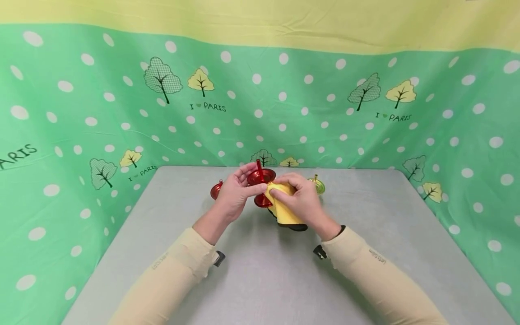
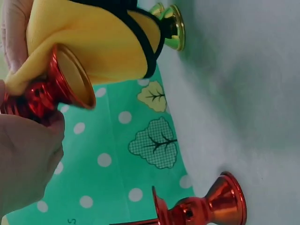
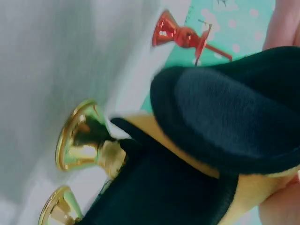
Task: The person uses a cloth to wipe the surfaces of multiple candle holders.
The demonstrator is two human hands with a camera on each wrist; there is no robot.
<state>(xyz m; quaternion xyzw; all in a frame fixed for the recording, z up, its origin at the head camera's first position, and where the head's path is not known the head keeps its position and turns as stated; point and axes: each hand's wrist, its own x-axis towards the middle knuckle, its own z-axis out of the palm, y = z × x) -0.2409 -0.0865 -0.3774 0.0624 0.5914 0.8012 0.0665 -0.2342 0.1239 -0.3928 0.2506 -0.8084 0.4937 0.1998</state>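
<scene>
My left hand [image 1: 234, 196] grips a red metallic candle holder [image 1: 263, 201] by its stem, above the table. It has a flared base, a dish and an upright spike. My right hand [image 1: 304, 201] pinches a yellow cloth with black edging [image 1: 289, 214] against the holder's right side. In the left wrist view the holder's base [image 2: 60, 86] tilts outward, with the cloth [image 2: 98, 42] touching it. Black fabric [image 3: 220, 112] fills much of the right wrist view, hiding most of the right fingers there.
A second red candle holder [image 1: 215, 191] stands on the grey table [image 1: 264, 280] behind the left hand. Behind the right hand are gold candle holders [image 1: 319, 186]; two show in the right wrist view, a nearer one [image 3: 84, 136] and another [image 3: 58, 206]. A green dotted curtain [image 1: 280, 122] surrounds the table.
</scene>
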